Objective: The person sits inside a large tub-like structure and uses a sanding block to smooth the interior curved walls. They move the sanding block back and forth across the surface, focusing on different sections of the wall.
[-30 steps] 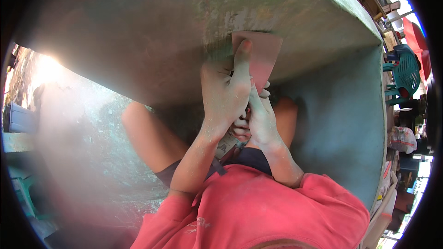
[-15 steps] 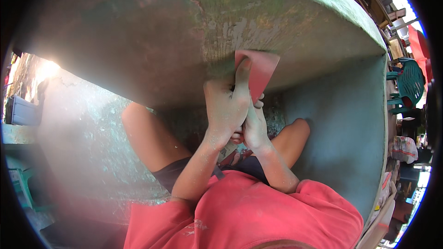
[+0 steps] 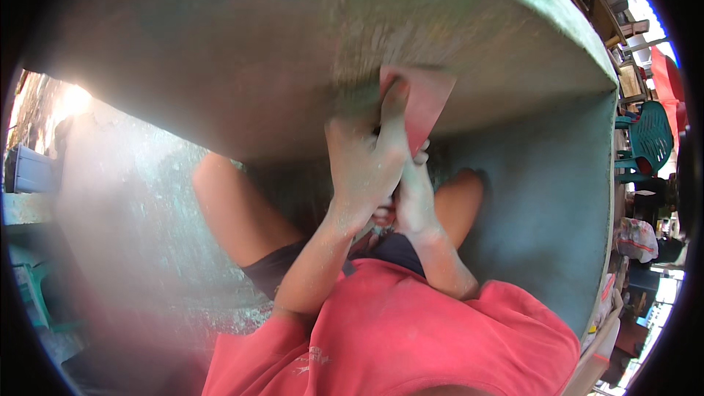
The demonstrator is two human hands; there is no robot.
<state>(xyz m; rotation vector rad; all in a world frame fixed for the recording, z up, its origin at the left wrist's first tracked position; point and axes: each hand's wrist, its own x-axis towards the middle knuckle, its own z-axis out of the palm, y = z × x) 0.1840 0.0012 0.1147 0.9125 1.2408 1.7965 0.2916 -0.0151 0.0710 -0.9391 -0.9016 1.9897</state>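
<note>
Since the earlier frame, both hands have drawn in slightly, and the red sandpaper sheet (image 3: 422,106) sits a little lower on the green curved surface (image 3: 242,59). Sheet lies flat against that surface, directly above the left hand (image 3: 367,169). Left hand is clamped on the sheet's lower edge, index finger extended up over it. Right hand (image 3: 416,194) sits just beside and beneath, touching the left; its grip cannot be determined. Below both hands: bare knees, red shirt (image 3: 411,330).

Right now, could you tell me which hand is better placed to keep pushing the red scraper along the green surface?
Left. The left hand lies over the scraper with fingers pressing its blade; the right hand sits lower, behind it.
</note>
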